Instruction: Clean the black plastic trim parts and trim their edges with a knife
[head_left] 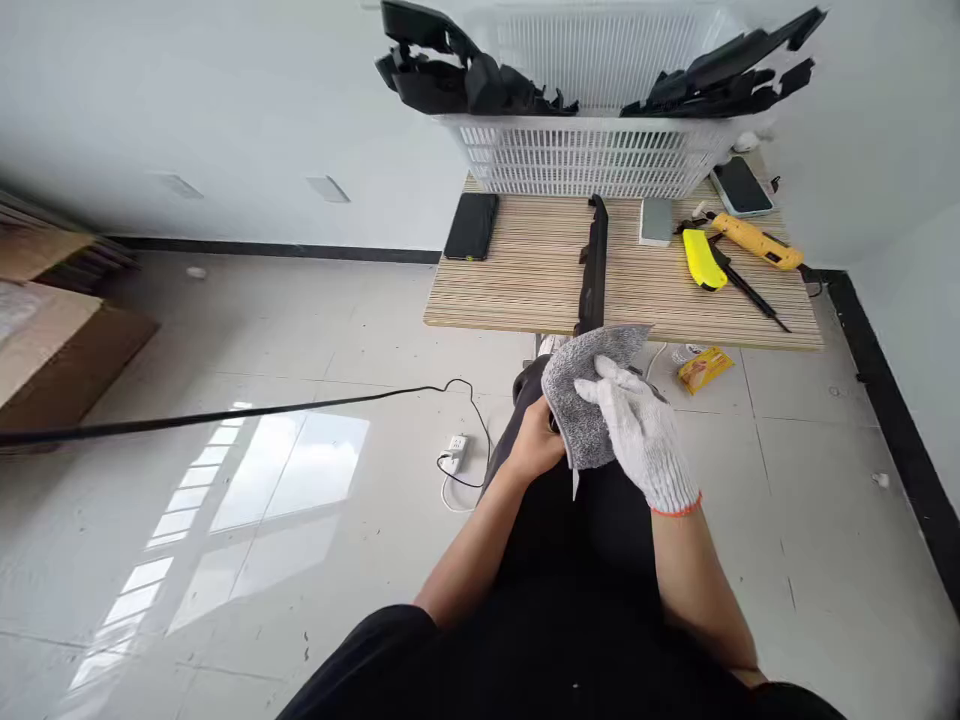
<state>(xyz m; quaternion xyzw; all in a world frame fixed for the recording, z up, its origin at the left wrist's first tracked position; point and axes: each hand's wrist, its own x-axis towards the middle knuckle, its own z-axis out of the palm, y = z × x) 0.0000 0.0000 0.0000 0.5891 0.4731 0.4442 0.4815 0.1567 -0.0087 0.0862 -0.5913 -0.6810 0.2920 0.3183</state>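
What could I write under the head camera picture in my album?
Gloved right hand presses a gray cloth over a long black part.

A black phone (471, 226) and a pale-edged phone (742, 187) lie on the table (525, 285), while a packet (704, 369), a power strip (455, 455) and boxes (67, 350) sit on the floor (360, 560).
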